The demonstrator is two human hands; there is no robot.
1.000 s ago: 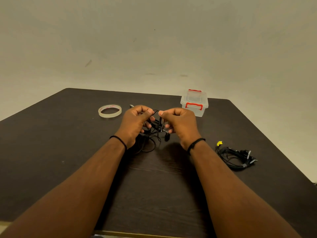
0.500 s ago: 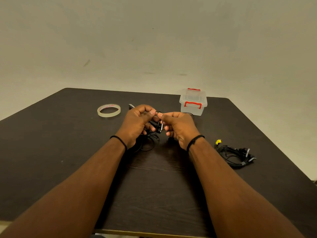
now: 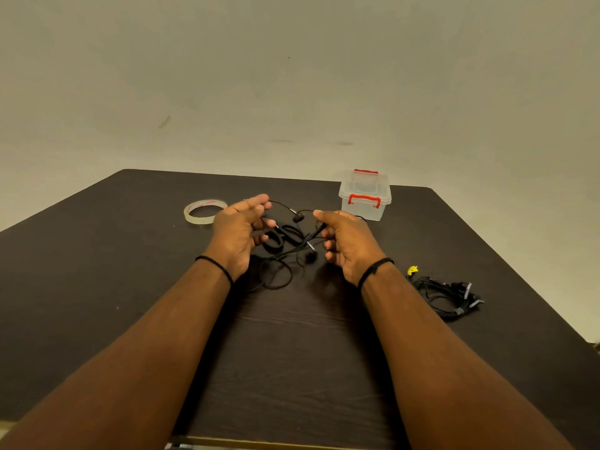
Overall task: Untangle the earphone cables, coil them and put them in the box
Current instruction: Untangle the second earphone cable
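Observation:
A tangle of black earphone cables (image 3: pixel 287 246) hangs between my two hands above the dark table (image 3: pixel 97 271), with loops trailing down onto it. My left hand (image 3: pixel 238 233) pinches one strand at its fingertips, the other fingers loosely curled. My right hand (image 3: pixel 345 241) grips another strand of the same tangle. A clear plastic box (image 3: pixel 365 196) with red latches stands closed behind my right hand. A second bundle of black cables (image 3: pixel 446 295) with a yellow tag lies on the table to the right.
A roll of clear tape (image 3: pixel 204 211) lies flat at the back left of the table. The table's right edge runs close past the second bundle. A plain wall stands behind.
My hands have moved apart, left going left and right going right, stretching the tangle open between them. Earbuds and loops now show in the gap.

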